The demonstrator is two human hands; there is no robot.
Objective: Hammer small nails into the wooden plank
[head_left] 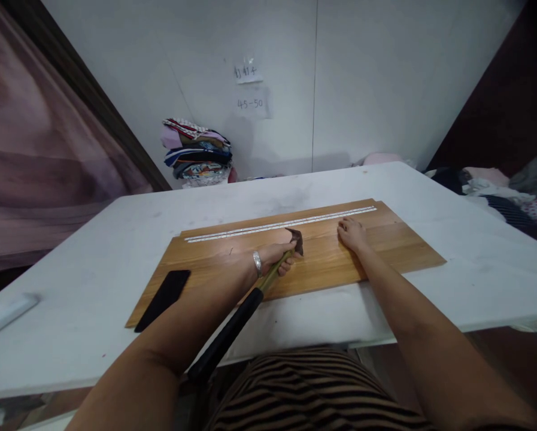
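Note:
My left hand [277,258], with a silver bracelet at the wrist, is wrapped round a claw hammer [236,323] close to its dark metal head. The hammer's long handle, with a black grip, slants down toward my body. Under both hands lies a flat wooden board [322,263]. My right hand [352,233] rests on the board to the right of the hammer head, its fingers bent and pressed together. Whatever it pinches, if anything, is hidden. Two pale narrow strips [281,225] run along the board's far side. A small thin nail-like piece [231,251] lies left of the hammer.
A black flat object [163,299] lies on the board's left end. The white table [84,257] carries a white roll [8,314] at far left. Folded cloth [199,152] is stacked against the wall behind. More fabric [497,185] lies beyond the table's right edge.

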